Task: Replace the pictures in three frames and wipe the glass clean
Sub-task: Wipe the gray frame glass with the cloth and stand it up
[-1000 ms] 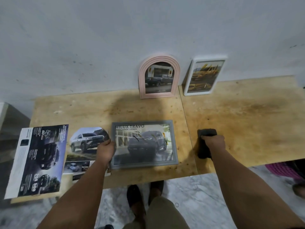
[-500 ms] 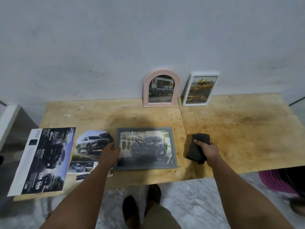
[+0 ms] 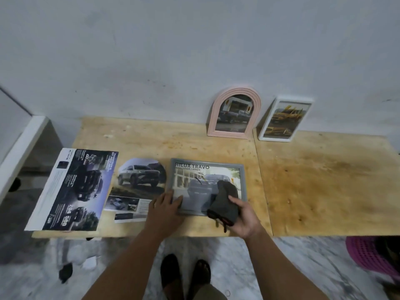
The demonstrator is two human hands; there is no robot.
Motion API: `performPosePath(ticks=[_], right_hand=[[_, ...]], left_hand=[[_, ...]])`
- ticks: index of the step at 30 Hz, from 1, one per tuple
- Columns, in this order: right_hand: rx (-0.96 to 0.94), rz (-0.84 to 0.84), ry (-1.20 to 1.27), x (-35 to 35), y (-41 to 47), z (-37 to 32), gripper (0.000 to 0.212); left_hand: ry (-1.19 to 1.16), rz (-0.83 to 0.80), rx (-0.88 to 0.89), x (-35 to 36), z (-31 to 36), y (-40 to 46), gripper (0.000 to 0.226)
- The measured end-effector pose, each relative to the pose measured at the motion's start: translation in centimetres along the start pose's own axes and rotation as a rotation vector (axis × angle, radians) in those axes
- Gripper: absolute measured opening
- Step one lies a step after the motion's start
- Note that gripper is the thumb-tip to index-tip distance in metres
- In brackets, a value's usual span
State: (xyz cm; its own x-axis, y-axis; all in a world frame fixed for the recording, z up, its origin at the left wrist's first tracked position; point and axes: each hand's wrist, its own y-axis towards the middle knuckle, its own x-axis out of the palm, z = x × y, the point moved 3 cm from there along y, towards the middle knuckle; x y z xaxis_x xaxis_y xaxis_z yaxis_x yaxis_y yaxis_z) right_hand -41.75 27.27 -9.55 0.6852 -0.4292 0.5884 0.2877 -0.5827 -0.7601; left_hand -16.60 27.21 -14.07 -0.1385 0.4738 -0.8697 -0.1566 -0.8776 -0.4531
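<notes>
Big plywood surface (image 3: 324, 180) up against a grey wall (image 3: 151, 50), marble-looking floor below. Furthest out from the left fingers is a dark car brochure (image 3: 73, 189) hanging partly off the surface edge, and just beside them a cut-up car page (image 3: 138, 182). The grey frame (image 3: 207, 164) lies flat with a truck picture in it, right under both sets of fingers. Well beyond the fingers, leaning on the wall, are a pink arched frame (image 3: 214, 118) and a white frame (image 3: 265, 128) side by side. Left hand (image 3: 165, 210) lies on the near left corner of the grey frame, fingers (image 3: 176, 201) straight and slightly spread, pressing it down. Right hand (image 3: 242, 219) grips a bunched dark cloth (image 3: 224, 202), fingers curled round it; the cloth sits over the glass's near right part.
</notes>
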Motion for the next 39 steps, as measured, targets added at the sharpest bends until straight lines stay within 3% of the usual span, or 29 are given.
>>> performPosePath(ticks=[5, 8, 11, 16, 18, 21, 24, 27, 31, 36, 39], right_hand=[[0.023, 0.027, 0.1, 0.3, 2.2, 1.2, 0.06], [0.047, 0.138, 0.043, 0.3, 3.9, -0.5, 0.038], [-0.047, 0.299, -0.403, 2.3, 5.4, -3.8, 0.017], [-0.362, 0.327, -0.847, 8.6, 9.4, -9.5, 0.024], [-0.594, 0.359, -1.196, 10.7, 11.3, -10.5, 0.028], [-0.953, 0.345, -1.924, 12.3, 13.7, -8.8, 0.033], [-1.017, 0.208, -2.304, 11.0, 16.0, -5.2, 0.037], [-1.085, 0.129, -2.314, 9.6, 16.5, -3.2, 0.037], [-1.219, 0.143, -2.294, 8.7, 15.9, -2.4, 0.031], [-1.247, 0.1, -2.314, 7.3, 14.3, -0.8, 0.026], [-1.228, -0.019, -2.327, 5.9, 13.2, -0.5, 0.033]], left_hand=[[0.041, 0.065, -0.002, 0.9, 0.7, 0.7, 0.062], [0.048, 0.12, 0.014, 0.8, 1.4, 1.6, 0.067], [0.023, 0.165, 0.007, 0.2, 2.0, 3.0, 0.094], [-0.037, 0.267, 0.024, 0.3, 0.4, 5.2, 0.118], [-0.027, 0.269, 0.047, 1.1, -0.3, 6.0, 0.122], [-0.012, 0.301, 0.06, 2.0, -0.6, 6.2, 0.126], [-0.019, 0.347, 0.065, 2.5, -0.7, 6.4, 0.129], [-0.034, 0.354, 0.051, 2.7, -0.9, 6.6, 0.134], [-0.026, 0.341, 0.043, 2.7, -0.9, 6.8, 0.135], [-0.026, 0.367, 0.053, 2.7, -1.0, 6.8, 0.133], [-0.022, 0.373, 0.055, 2.7, -0.9, 6.8, 0.134]])
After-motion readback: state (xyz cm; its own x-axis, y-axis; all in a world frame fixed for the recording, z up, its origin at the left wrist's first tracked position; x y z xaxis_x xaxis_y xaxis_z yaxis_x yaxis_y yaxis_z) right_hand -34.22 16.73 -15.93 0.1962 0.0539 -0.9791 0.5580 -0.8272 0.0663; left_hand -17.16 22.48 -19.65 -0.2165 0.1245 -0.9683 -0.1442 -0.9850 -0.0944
